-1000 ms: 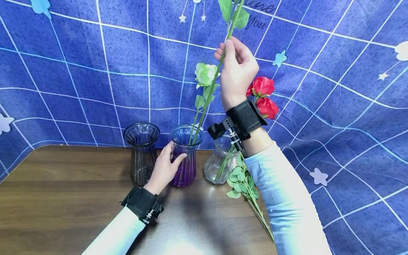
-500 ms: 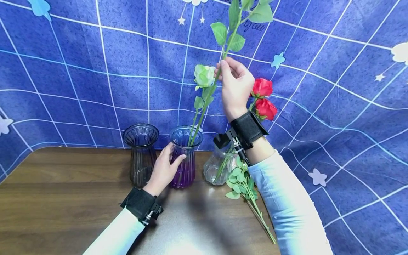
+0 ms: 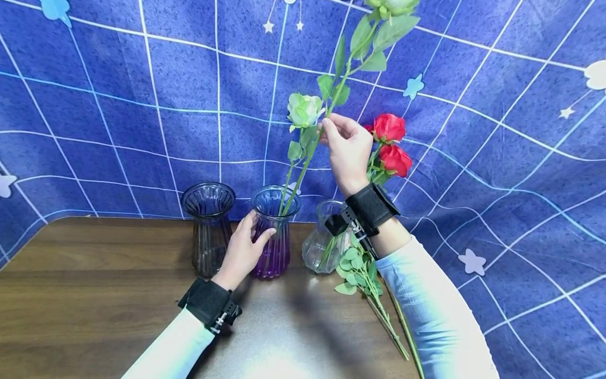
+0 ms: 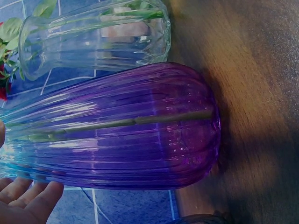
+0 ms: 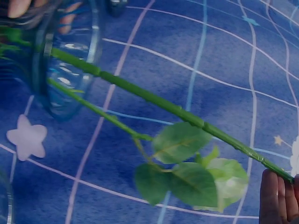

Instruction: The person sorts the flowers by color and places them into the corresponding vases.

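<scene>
My left hand [image 3: 241, 251] holds the purple-and-blue ribbed glass vase [image 3: 275, 255], thumb and fingers on either side of its upper part. High above it, my right hand [image 3: 349, 152] pinches the green stem [image 3: 342, 87] of an artificial rose [image 3: 394, 4] with a pale green-white bloom, cut off by the top edge in the head view. That stem slants down into the vase mouth. A shorter pale green-white rose [image 3: 304, 110] stands in the same vase. Through the purple glass in the left wrist view, a stem [image 4: 135, 121] extends to near the base.
A dark grey glass vase [image 3: 208, 231] stands to the left. On the right is a clear glass vase [image 3: 322, 251] with stems in it. Red roses [image 3: 395, 158] and leafy stems [image 3: 362, 273] are near my right forearm, on the wooden table [image 3: 94, 284]. A blue patterned cloth [image 3: 189, 105] hangs behind.
My right hand has come down with the long rose stem, bringing its bloom into the head view. The left hand stays on the purple vase.
</scene>
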{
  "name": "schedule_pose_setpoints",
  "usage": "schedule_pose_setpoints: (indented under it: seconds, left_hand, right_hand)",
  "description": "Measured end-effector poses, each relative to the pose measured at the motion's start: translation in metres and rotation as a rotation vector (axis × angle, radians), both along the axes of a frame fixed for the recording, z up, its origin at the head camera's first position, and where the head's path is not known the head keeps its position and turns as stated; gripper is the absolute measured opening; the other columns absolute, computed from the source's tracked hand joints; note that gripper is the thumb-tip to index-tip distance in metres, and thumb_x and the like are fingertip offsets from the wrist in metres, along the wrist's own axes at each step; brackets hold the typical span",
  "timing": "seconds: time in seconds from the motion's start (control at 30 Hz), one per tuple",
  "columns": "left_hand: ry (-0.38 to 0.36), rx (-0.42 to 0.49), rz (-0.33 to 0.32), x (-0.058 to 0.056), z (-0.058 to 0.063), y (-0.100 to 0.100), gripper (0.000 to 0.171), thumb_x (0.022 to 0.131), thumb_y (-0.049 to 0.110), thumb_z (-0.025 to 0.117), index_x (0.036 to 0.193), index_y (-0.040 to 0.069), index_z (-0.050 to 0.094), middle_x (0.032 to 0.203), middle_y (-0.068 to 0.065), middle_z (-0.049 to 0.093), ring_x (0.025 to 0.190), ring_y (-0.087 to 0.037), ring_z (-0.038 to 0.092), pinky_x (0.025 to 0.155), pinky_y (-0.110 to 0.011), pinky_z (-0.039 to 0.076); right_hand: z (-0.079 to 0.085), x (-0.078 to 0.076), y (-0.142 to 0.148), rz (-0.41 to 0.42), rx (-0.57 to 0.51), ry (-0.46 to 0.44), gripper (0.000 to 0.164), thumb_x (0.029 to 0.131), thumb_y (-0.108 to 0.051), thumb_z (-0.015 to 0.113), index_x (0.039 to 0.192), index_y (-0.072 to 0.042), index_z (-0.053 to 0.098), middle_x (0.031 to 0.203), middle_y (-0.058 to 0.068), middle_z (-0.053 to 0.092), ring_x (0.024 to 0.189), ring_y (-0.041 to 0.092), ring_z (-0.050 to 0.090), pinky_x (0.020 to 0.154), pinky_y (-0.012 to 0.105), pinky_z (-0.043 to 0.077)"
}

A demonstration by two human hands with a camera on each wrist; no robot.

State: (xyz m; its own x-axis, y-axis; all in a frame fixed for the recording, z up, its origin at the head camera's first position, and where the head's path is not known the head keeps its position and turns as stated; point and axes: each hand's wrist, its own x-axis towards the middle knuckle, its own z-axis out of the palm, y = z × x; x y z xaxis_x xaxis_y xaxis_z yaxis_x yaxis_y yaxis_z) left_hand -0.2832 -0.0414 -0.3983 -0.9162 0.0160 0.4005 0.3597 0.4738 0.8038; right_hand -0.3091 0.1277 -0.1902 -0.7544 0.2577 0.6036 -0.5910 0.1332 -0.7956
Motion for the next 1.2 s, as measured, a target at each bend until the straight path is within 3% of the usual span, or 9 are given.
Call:
schedule_pose_setpoints:
  seconds: [0.17, 0.4, 0.43, 0.63, 0.7, 0.93, 1.2]
  left_hand:
    - [-0.004, 0.002, -0.005, 0.0, 0.0, 0.0, 0.064, 0.091, 0.031, 0.061, 0.14, 0.0, 0.035, 0.137, -0.024, 0.046, 0.124, -0.034, 0.05, 0.102, -0.046, 0.044]
    - [-0.002, 0.004, -0.02, -0.003, 0.002, -0.001, 0.064, 0.091, 0.033, 0.061, 0.141, 0.003, 0.035, 0.138, -0.022, 0.046, 0.126, -0.033, 0.048, 0.103, -0.046, 0.044]
    - [0.0, 0.006, -0.02, -0.003, 0.002, -0.001, 0.064, 0.091, 0.033, 0.061, 0.141, 0.003, 0.035, 0.138, -0.022, 0.046, 0.126, -0.033, 0.048, 0.103, -0.046, 0.044]
    - [0.001, 0.015, -0.014, 0.001, 0.0, 0.0, 0.062, 0.091, 0.031, 0.061, 0.14, 0.002, 0.035, 0.136, -0.023, 0.047, 0.126, -0.033, 0.048, 0.103, -0.046, 0.044]
    - [-0.003, 0.015, -0.017, 0.0, 0.0, 0.001, 0.062, 0.091, 0.031, 0.061, 0.14, 0.002, 0.035, 0.136, -0.023, 0.047, 0.126, -0.032, 0.048, 0.104, -0.045, 0.044]
    - [0.007, 0.019, -0.017, -0.002, 0.0, 0.001, 0.063, 0.091, 0.031, 0.061, 0.14, 0.001, 0.035, 0.137, -0.023, 0.047, 0.126, -0.032, 0.048, 0.104, -0.046, 0.044]
    - [-0.004, 0.011, -0.012, -0.001, -0.001, 0.0, 0.064, 0.091, 0.031, 0.061, 0.14, 0.0, 0.035, 0.137, -0.023, 0.046, 0.125, -0.033, 0.049, 0.103, -0.046, 0.044]
  right_hand:
    - [-0.013, 0.0, 0.001, -0.011, 0.052, -0.027, 0.02, 0.088, -0.004, 0.061, 0.101, 0.01, 0.066, 0.087, 0.025, 0.069, 0.059, 0.002, 0.061, 0.067, 0.03, 0.059]
    - [-0.025, 0.001, 0.003, -0.004, 0.088, -0.064, 0.021, 0.088, -0.005, 0.061, 0.103, 0.01, 0.065, 0.094, 0.028, 0.068, 0.059, 0.0, 0.062, 0.066, 0.024, 0.059]
    - [-0.027, 0.001, 0.003, -0.007, 0.097, -0.07, 0.021, 0.088, -0.006, 0.062, 0.103, 0.009, 0.066, 0.093, 0.027, 0.068, 0.061, 0.006, 0.065, 0.066, 0.024, 0.058]
    - [-0.044, -0.001, 0.0, 0.034, 0.118, -0.124, 0.019, 0.089, -0.004, 0.06, 0.102, 0.01, 0.065, 0.092, 0.028, 0.068, 0.06, 0.007, 0.065, 0.067, 0.029, 0.06]
    - [-0.049, -0.001, 0.001, 0.042, 0.126, -0.14, 0.02, 0.089, -0.004, 0.06, 0.102, 0.01, 0.065, 0.093, 0.028, 0.068, 0.06, 0.002, 0.063, 0.067, 0.029, 0.06]
    - [-0.067, -0.004, -0.003, 0.046, 0.14, -0.193, 0.018, 0.089, -0.004, 0.06, 0.099, 0.01, 0.065, 0.09, 0.028, 0.068, 0.062, 0.011, 0.066, 0.072, 0.04, 0.059]
    - [-0.087, -0.005, -0.011, 0.044, 0.16, -0.244, 0.016, 0.089, -0.004, 0.061, 0.098, 0.008, 0.066, 0.088, 0.026, 0.069, 0.061, 0.011, 0.065, 0.066, 0.029, 0.06]
